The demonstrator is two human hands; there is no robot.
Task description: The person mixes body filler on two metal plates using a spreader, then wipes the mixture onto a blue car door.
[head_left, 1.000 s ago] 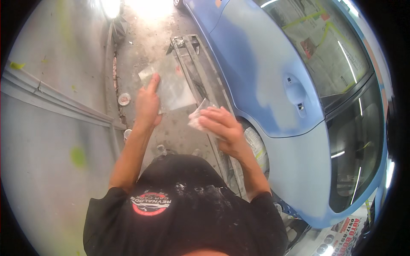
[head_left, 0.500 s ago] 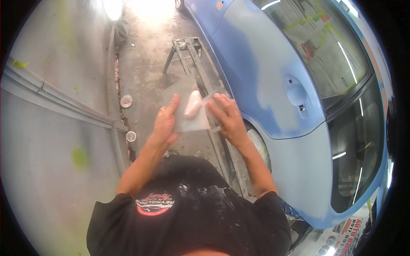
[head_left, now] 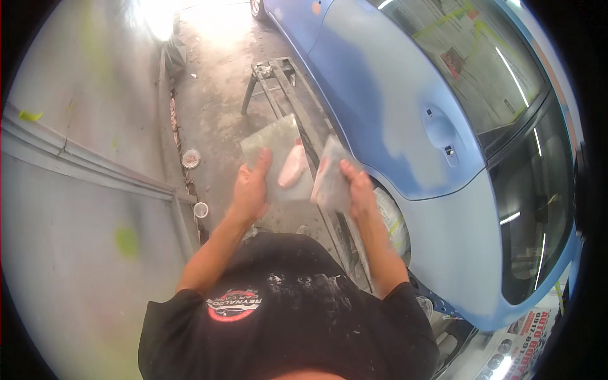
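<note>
My left hand (head_left: pixel 253 190) is closed on the left edge of a flat greyish mixing plate (head_left: pixel 269 140), thumb on top. On that plate lies an elongated lump of pale pink filler putty (head_left: pixel 292 168), with a redder patch near its upper end. In my right hand (head_left: pixel 361 190) is a thin, greyish, translucent spreader (head_left: pixel 335 176), gripped by its right side with the thumb on its face. Pink putty smears the spreader's left part. It stands tilted by the plate's right edge; whether the two touch, I cannot tell.
A blue car (head_left: pixel 380 126) with grey primed patches stands close on the right, its rear wheel covered (head_left: pixel 391 221). Under and beyond my hands is a narrow metal stand (head_left: pixel 272 68). A pale panelled wall (head_left: pixel 82 209) runs along the left, with round lids (head_left: pixel 190 158) on the floor beside it.
My right hand has turned and shifted slightly right and down, so the spreader's smeared face now shows. The putty lump sits a little lower. My left hand still holds the plate.
</note>
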